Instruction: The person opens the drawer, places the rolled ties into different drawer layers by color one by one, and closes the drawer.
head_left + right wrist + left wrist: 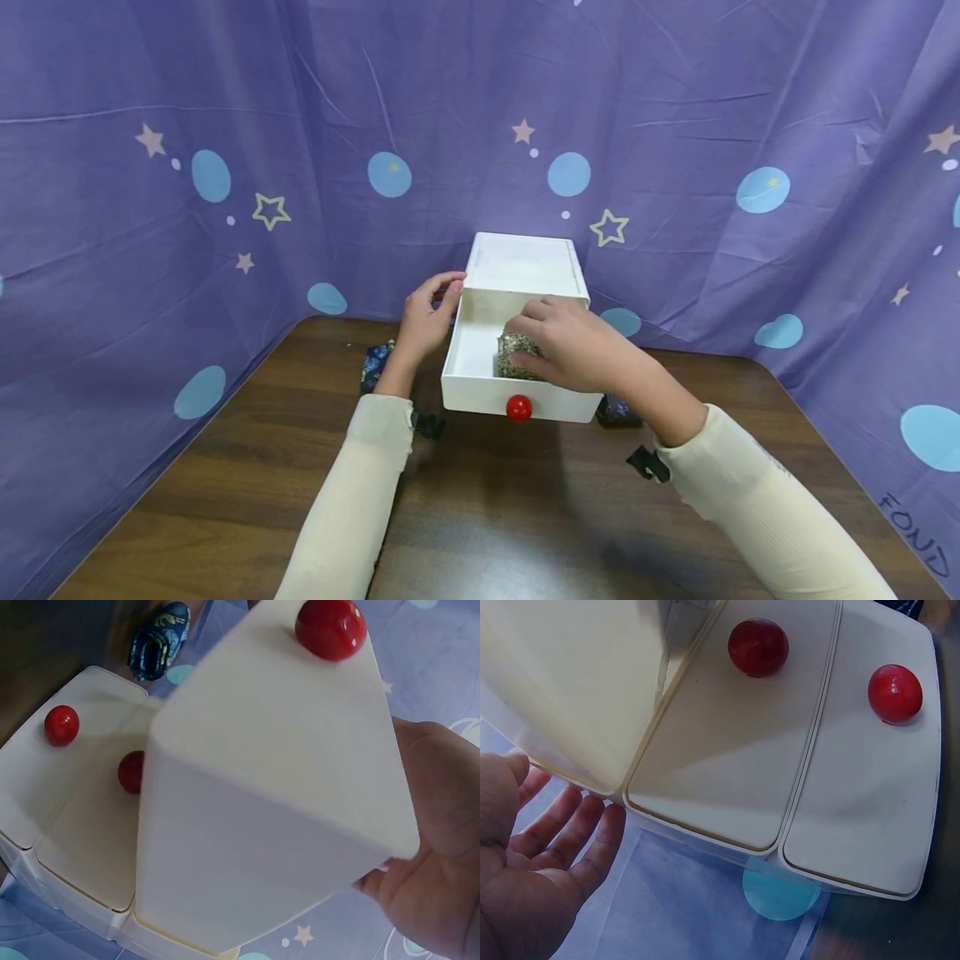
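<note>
A white drawer unit (517,262) with red knobs stands on the table, its top drawer (468,358) pulled out. Inside that drawer, my right hand (566,342) holds a speckled grey-green bundle (507,354), perhaps folded cloth, between thumb and fingers. The drawer wall hides much of this hand (442,825) in the right wrist view, and the bundle is out of sight there. My left hand (427,321) is at the unit's left side. In the left wrist view its loosely bent fingers (600,847) touch or nearly touch the side near the top drawer.
A blue patterned bundle (375,365) lies on the table left of the unit, partly behind my left wrist. Another dark patterned bundle (618,412) lies to the right. Two closed lower drawers (720,727) sit beneath the top one. A purple curtain (480,108) hangs close behind.
</note>
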A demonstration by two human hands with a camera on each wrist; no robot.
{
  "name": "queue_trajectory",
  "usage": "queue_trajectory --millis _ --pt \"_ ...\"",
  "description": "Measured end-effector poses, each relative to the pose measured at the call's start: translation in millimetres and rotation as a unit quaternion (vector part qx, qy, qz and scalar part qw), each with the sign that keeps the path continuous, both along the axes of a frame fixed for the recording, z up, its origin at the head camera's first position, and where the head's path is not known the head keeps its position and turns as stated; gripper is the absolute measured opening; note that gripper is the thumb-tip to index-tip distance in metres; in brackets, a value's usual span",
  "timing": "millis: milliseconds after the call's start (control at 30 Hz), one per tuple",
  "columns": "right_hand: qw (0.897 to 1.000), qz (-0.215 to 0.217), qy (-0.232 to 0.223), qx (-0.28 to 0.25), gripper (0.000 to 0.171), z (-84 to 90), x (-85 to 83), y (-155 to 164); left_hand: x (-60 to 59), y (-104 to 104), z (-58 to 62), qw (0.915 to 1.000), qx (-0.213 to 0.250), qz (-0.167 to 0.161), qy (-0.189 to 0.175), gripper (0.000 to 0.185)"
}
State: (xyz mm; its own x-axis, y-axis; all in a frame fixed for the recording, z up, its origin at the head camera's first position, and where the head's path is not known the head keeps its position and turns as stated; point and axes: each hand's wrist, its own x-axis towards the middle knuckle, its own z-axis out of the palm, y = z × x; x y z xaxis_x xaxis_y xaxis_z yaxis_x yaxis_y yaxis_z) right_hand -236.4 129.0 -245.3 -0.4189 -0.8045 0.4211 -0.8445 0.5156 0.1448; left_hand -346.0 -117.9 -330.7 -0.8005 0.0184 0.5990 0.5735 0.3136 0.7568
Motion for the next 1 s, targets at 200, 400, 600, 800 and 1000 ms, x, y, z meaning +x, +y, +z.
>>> queue_trajectory --millis 200,400,600,800,1000 --pt "0.994 0.056 0.095 -0.018 0.023 -6.5 3.1 -3 -0.5 0 0.4 1.0000 0.000 0.001 0.001 0.035" --pt "0.982 0.091 0.164 -0.028 0.024 -13.8 8.1 -7 -1.2 0 -0.7 1.0000 0.000 -0.001 0.001 0.036" --pt "0.963 0.116 0.241 -0.027 0.021 -22.4 16.1 -12 -1.7 -1 -1.8 1.0000 -0.006 0.004 0.005 0.035" --pt "0.946 0.140 0.292 -0.012 0.028 -35.7 24.3 -12 -2.4 0 -1.8 0.9999 -0.004 0.001 0.012 0.036" --pt "0.927 0.153 0.341 0.010 0.029 -47.1 27.5 -13 -2.5 -1 -2.5 0.9999 -0.003 0.004 0.012 0.036"
